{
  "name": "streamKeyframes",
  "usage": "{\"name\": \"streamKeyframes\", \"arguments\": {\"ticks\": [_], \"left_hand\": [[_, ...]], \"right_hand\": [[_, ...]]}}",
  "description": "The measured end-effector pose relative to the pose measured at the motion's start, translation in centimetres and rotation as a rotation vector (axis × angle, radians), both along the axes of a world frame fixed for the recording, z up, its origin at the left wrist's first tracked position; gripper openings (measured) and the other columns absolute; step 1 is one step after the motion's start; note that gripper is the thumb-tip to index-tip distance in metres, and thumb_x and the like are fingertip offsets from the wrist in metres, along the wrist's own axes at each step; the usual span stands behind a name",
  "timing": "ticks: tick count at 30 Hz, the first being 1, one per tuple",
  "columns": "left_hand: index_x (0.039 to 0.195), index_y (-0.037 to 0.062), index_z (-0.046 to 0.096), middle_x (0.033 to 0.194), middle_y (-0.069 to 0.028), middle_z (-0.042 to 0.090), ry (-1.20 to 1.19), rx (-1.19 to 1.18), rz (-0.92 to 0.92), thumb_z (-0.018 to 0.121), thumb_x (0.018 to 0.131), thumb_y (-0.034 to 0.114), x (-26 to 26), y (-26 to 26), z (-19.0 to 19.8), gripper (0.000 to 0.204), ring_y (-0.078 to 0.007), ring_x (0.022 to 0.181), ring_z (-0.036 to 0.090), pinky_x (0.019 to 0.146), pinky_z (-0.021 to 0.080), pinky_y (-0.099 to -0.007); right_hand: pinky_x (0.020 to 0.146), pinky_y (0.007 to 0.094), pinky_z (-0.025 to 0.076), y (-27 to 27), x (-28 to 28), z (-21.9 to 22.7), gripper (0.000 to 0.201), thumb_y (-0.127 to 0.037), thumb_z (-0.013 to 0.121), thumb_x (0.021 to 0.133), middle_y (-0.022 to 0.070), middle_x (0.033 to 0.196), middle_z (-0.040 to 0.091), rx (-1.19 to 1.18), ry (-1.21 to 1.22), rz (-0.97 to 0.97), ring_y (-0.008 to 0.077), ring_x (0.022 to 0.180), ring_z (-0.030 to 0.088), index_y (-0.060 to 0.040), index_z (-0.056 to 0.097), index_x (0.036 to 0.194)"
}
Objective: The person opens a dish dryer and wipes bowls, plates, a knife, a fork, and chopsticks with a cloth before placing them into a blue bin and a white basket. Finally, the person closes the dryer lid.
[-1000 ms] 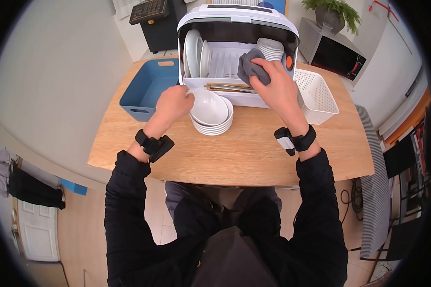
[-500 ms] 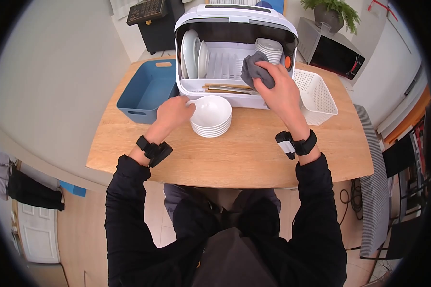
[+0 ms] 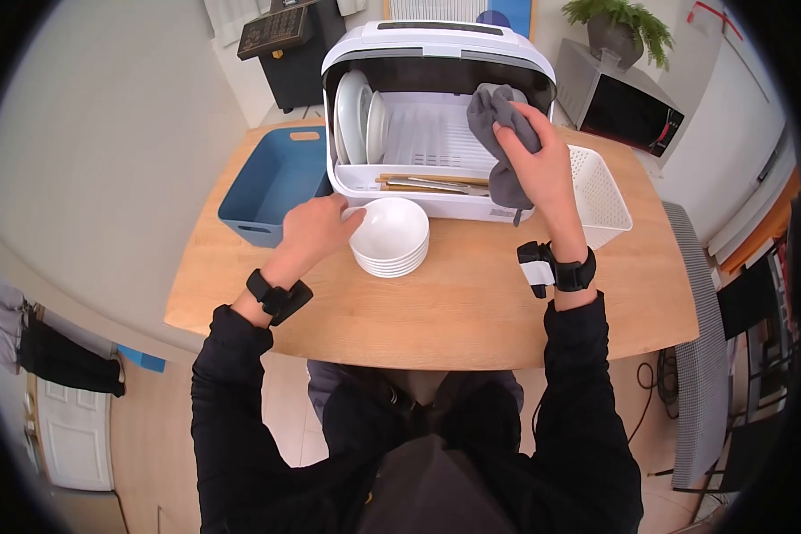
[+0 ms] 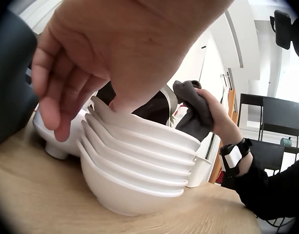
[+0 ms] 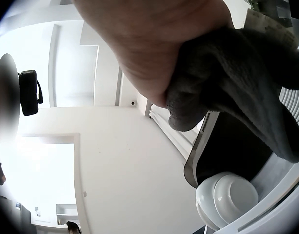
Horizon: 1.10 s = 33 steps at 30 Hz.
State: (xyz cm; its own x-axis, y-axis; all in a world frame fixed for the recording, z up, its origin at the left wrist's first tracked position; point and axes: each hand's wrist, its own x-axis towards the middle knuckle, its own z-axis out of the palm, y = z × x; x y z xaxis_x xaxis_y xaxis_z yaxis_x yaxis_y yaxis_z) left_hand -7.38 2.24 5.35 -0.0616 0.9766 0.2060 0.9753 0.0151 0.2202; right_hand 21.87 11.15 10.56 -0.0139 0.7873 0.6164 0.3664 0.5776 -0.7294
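A stack of several white bowls (image 3: 390, 233) stands on the wooden table in front of the white dish cabinet (image 3: 436, 209). My left hand (image 3: 317, 233) is at the stack's left rim. In the left wrist view its thumb lies right at the top bowl's rim, while the fingers (image 4: 51, 114) hang loose, apart from the bowls. My right hand (image 3: 543, 165) grips a dark grey cloth (image 3: 500, 125), bunched above and dangling below, before the cabinet's right side. White plates (image 3: 353, 116) stand upright inside on the left. Chopsticks and metal cutlery (image 3: 432, 185) lie in the front tray.
A blue basket (image 3: 249, 227) sits left of the cabinet and a white perforated basket (image 3: 603, 200) right of it. Behind on the right are a microwave (image 3: 627, 107) and a potted plant (image 3: 616, 36). The table's (image 3: 436, 329) front edge is close to my body.
The tilted top bowl has settled level into the stack, and my left hand has loosened at its rim. My right hand has moved right with the cloth, which now hangs down further.
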Motion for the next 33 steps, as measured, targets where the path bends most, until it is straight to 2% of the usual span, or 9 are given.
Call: {"name": "streamKeyframes", "arguments": {"ticks": [3, 7, 12, 15, 18, 21, 25, 29, 33], "left_hand": [[0.096, 0.0057, 0.071, 0.079, -0.014, 0.07, 0.016, 0.147, 0.007, 0.063, 0.087, 0.039, 0.7, 0.1, 1.7, 0.035, -0.0314, 0.075, 0.068, 0.064, 0.054, -0.0408], [0.093, 0.0064, 0.072, 0.081, -0.0126, 0.071, -0.035, 0.209, -0.142, 0.063, 0.087, 0.033, 3.3, 2.4, 4.3, 0.029, -0.0314, 0.075, 0.068, 0.065, 0.054, -0.0403], [0.095, 0.0072, 0.074, 0.087, -0.0142, 0.072, -0.041, 0.132, -0.232, 0.064, 0.085, 0.035, 8.7, 11.2, 6.5, 0.031, -0.0326, 0.083, 0.068, 0.073, 0.054, -0.0403], [0.096, 0.0088, 0.075, 0.094, -0.0164, 0.072, -0.082, 0.07, -0.181, 0.063, 0.083, 0.038, 11.7, 17.3, 7.5, 0.034, -0.0351, 0.09, 0.068, 0.08, 0.054, -0.0421], [0.097, 0.0081, 0.075, 0.096, -0.0172, 0.072, -0.159, 0.162, -0.099, 0.062, 0.082, 0.041, 13.9, 22.9, 7.1, 0.038, -0.0351, 0.094, 0.068, 0.082, 0.054, -0.0427], [0.102, 0.007, 0.074, 0.099, -0.0171, 0.072, -0.125, 0.144, -0.07, 0.061, 0.081, 0.047, 15.4, 26.7, 7.0, 0.047, -0.0335, 0.097, 0.068, 0.083, 0.053, -0.0418], [0.105, 0.0042, 0.073, 0.101, -0.0171, 0.071, -0.003, 0.138, -0.055, 0.065, 0.076, 0.048, 16.7, 28.3, 6.6, 0.053, -0.0321, 0.097, 0.069, 0.083, 0.054, -0.04], [0.106, 0.0015, 0.072, 0.102, -0.019, 0.071, -0.123, 0.159, 0.015, 0.069, 0.07, 0.043, 16.7, 29.6, 6.1, 0.055, -0.0324, 0.096, 0.069, 0.083, 0.054, -0.0375], [0.103, -0.0044, 0.07, 0.098, -0.0241, 0.071, -0.283, 0.143, -0.021, 0.072, 0.069, 0.037, 15.6, 31.6, 5.2, 0.054, -0.0348, 0.094, 0.069, 0.083, 0.054, -0.0356]], "right_hand": [[0.085, 0.0337, 0.049, 0.6, 1.8, 1.1, 0.04, -0.034, 0.071, 0.082, 0.0125, 0.105, 0.069, 0.019, -0.033, -0.026, 0.0254, 0.097, 0.066, -0.0116, 0.068, 0.116], [0.083, 0.0349, 0.05, -0.3, 3.6, 3.4, 0.04, -0.036, 0.068, 0.083, 0.0118, 0.104, 0.069, -0.065, -0.14, -0.126, 0.0261, 0.095, 0.067, -0.0113, 0.068, 0.115], [0.083, 0.0363, 0.05, 0.0, 5.4, 3.5, 0.042, -0.036, 0.067, 0.082, 0.0153, 0.105, 0.069, -0.049, -0.207, -0.187, 0.0298, 0.097, 0.066, -0.0102, 0.068, 0.115], [0.083, 0.0368, 0.051, 0.5, 6.0, 3.1, 0.043, -0.036, 0.067, 0.082, 0.0165, 0.106, 0.069, -0.052, -0.22, -0.197, 0.0308, 0.095, 0.067, -0.0093, 0.068, 0.115], [0.082, 0.0361, 0.05, 0.3, 6.8, 3.7, 0.043, -0.036, 0.067, 0.082, 0.0157, 0.105, 0.069, -0.11, -0.172, -0.16, 0.0304, 0.095, 0.067, -0.0092, 0.068, 0.115], [0.082, 0.0351, 0.05, 0.5, 7.6, 3.9, 0.043, -0.036, 0.067, 0.082, 0.0142, 0.103, 0.07, -0.166, -0.121, -0.163, 0.029, 0.093, 0.067, -0.0089, 0.068, 0.115], [0.081, 0.035, 0.05, 1.2, 8.7, 3.7, 0.044, -0.036, 0.066, 0.081, 0.0137, 0.101, 0.07, -0.182, -0.059, -0.166, 0.0275, 0.092, 0.067, -0.009, 0.068, 0.115], [0.081, 0.035, 0.05, 1.6, 8.9, 3.4, 0.045, -0.037, 0.066, 0.081, 0.0138, 0.101, 0.07, -0.2, -0.032, -0.156, 0.0274, 0.091, 0.067, -0.0094, 0.068, 0.116], [0.082, 0.0358, 0.05, 1.9, 8.6, 3.3, 0.045, -0.038, 0.066, 0.081, 0.0141, 0.103, 0.069, -0.216, -0.072, -0.164, 0.0289, 0.094, 0.067, -0.0102, 0.068, 0.116]]}}
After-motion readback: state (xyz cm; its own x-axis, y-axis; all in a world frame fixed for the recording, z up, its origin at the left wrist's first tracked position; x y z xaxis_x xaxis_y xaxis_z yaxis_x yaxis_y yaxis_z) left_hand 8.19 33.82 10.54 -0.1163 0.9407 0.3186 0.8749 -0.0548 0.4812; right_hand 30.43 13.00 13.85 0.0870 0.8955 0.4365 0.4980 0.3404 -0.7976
